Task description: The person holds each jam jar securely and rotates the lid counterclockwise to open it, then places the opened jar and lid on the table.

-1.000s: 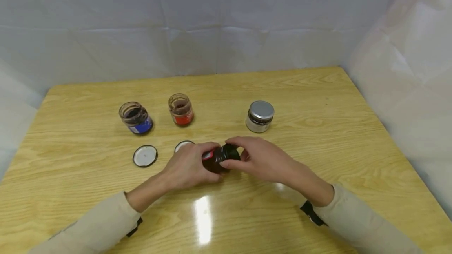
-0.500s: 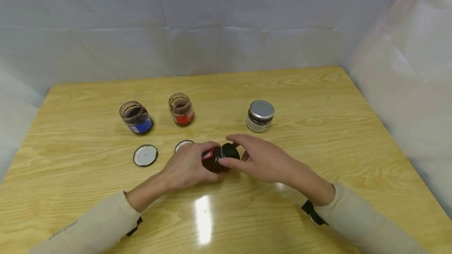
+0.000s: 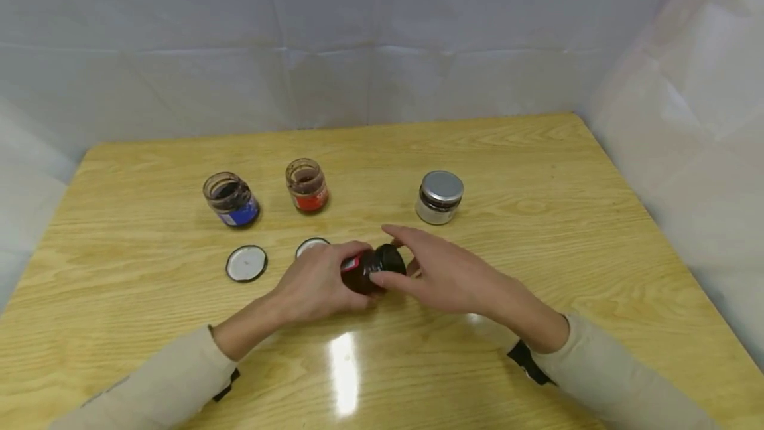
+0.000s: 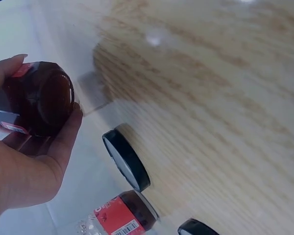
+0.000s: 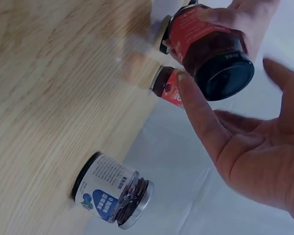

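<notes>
Tipped on its side, a dark jam jar (image 3: 358, 275) with a red label lies in the grip of my left hand (image 3: 316, 284), fingers and thumb round its body. Its black lid (image 5: 224, 78) faces right and is on the jar. Around that lid my right hand (image 3: 450, 271) stands spread, its fingers apart from the lid in the right wrist view (image 5: 264, 152). The right thumb lies alongside the jar near the lid; whether it touches is unclear. In the left wrist view the jar's base (image 4: 56, 98) shows.
Behind, two lidless jars stand upright, one blue-labelled (image 3: 235, 204), one red-labelled (image 3: 307, 191). Two lids lie inside-up in front of them, one at left (image 3: 247, 263), the other lid (image 3: 312, 243) partly behind my left hand. A silver-lidded jar (image 3: 439, 198) stands at back right.
My right fingers have lifted and spread slightly away from the black lid. The left hand and the jar stay almost in place.
</notes>
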`<state>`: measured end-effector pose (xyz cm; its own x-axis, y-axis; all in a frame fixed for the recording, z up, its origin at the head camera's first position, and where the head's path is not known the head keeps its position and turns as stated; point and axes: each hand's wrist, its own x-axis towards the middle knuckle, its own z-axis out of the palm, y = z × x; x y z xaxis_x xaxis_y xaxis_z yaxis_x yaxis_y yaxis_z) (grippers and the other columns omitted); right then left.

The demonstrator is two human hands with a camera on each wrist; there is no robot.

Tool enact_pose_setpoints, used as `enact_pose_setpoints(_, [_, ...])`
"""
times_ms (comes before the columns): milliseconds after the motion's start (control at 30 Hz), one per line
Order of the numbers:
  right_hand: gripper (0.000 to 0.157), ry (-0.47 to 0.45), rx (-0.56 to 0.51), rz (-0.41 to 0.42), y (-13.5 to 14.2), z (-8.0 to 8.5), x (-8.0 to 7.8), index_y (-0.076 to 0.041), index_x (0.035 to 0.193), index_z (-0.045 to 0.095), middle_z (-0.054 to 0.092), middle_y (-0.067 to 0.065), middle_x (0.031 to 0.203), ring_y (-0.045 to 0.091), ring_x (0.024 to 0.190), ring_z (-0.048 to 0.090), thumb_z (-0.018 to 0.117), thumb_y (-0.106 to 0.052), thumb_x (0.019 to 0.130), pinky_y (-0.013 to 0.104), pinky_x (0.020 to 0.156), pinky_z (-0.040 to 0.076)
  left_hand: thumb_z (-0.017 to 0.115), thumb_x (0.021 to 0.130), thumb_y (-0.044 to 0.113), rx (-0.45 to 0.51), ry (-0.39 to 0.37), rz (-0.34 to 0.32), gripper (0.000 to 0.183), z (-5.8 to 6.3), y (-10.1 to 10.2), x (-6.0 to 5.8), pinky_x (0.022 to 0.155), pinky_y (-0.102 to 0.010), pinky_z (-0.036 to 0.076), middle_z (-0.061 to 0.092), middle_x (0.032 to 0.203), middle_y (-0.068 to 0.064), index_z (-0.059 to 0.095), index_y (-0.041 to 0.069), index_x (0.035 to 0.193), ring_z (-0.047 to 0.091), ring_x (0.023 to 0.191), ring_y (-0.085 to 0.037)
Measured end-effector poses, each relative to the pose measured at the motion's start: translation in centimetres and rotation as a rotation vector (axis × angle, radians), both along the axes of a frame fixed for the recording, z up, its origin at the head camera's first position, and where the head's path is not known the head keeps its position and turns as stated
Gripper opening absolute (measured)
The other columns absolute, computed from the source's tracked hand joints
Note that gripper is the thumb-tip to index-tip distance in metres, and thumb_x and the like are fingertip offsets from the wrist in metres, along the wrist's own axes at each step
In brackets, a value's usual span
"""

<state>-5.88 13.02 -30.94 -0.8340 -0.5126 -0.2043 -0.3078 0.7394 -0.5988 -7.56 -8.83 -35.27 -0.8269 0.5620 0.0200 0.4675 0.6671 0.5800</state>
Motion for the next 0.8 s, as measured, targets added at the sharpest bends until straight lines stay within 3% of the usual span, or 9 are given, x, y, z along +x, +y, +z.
enact_pose_setpoints(100, [0.071,-0.022,-0.008,-0.036,-0.29,0.04,0.08,-0.012,0.143,0.043,0.055,0.002,0.127,0.004,0.084,0.059,0.057,-0.056,0.089,0.026,0.072,0.049,0.083,0.064,0.038,-0.01,0.004,-0.002,0.056,0.11,0.04,-0.02,0.069,-0.031,0.047,0.066,0.094,0.004,0.065,0.021,0.114,0.058,0.077,-0.01])
enact_pose_setpoints(200, [0.056,0.056,-0.018,0.043,-0.16,-0.01,0.1,-0.013,0.135,0.051,0.054,-0.001,0.124,0.005,0.095,0.056,0.068,-0.039,0.088,0.024,0.079,0.048,0.084,0.063,0.038,-0.008,0.002,-0.003,0.058,0.07,-0.01,-0.03,0.07,-0.031,0.047,0.067,0.095,0.005,0.065,0.021,0.115,0.058,0.078,-0.01])
enact_pose_setpoints(300, [0.054,0.12,-0.042,0.122,0.08,-0.11,0.09,-0.018,0.133,0.052,0.051,-0.005,0.128,0.005,0.111,0.051,0.074,-0.028,0.085,0.025,0.092,0.043,0.085,0.063,0.038,-0.001,-0.01,-0.004,0.058,0.0,-0.07,0.04,0.07,-0.031,0.048,0.066,0.094,0.006,0.065,0.02,0.114,0.058,0.077,-0.009])
enact_pose_setpoints(367, [0.06,0.124,-0.029,0.124,0.14,-0.16,0.13,-0.02,0.137,0.047,0.047,-0.005,0.133,0.006,0.114,0.049,0.073,-0.034,0.085,0.027,0.093,0.043,0.084,0.063,0.038,-0.003,-0.016,-0.008,0.059,-0.03,-0.06,0.09,0.07,-0.031,0.048,0.066,0.095,0.006,0.065,0.02,0.115,0.058,0.077,-0.009])
enact_pose_setpoints(533, [0.074,0.009,-0.003,-0.007,-0.19,-0.22,0.19,-0.018,0.146,0.038,0.047,-0.001,0.136,0.006,0.099,0.057,0.055,-0.06,0.088,0.028,0.081,0.048,0.083,0.063,0.038,-0.015,-0.013,-0.008,0.061,0.06,0.07,0.14,0.07,-0.031,0.048,0.066,0.096,0.005,0.064,0.02,0.118,0.058,0.078,-0.01])
enact_pose_setpoints(633, [0.064,-0.003,-0.021,-0.017,-0.39,-0.38,0.09,-0.014,0.139,0.047,0.055,-0.001,0.126,0.007,0.091,0.058,0.055,-0.056,0.09,0.027,0.076,0.048,0.083,0.063,0.037,-0.019,-0.01,-0.009,0.059,0.12,0.08,0.14,0.069,-0.031,0.048,0.066,0.096,0.005,0.064,0.02,0.117,0.058,0.078,-0.01])
enact_pose_setpoints(800, [0.049,0.068,-0.083,0.092,-0.05,-0.64,-0.07,-0.017,0.131,0.053,0.054,-0.004,0.123,0.006,0.097,0.055,0.069,-0.033,0.088,0.025,0.08,0.049,0.083,0.063,0.037,-0.007,-0.006,-0.014,0.056,0.04,-0.03,0.17,0.067,-0.03,0.047,0.066,0.092,0.008,0.065,0.021,0.114,0.057,0.075,-0.008])
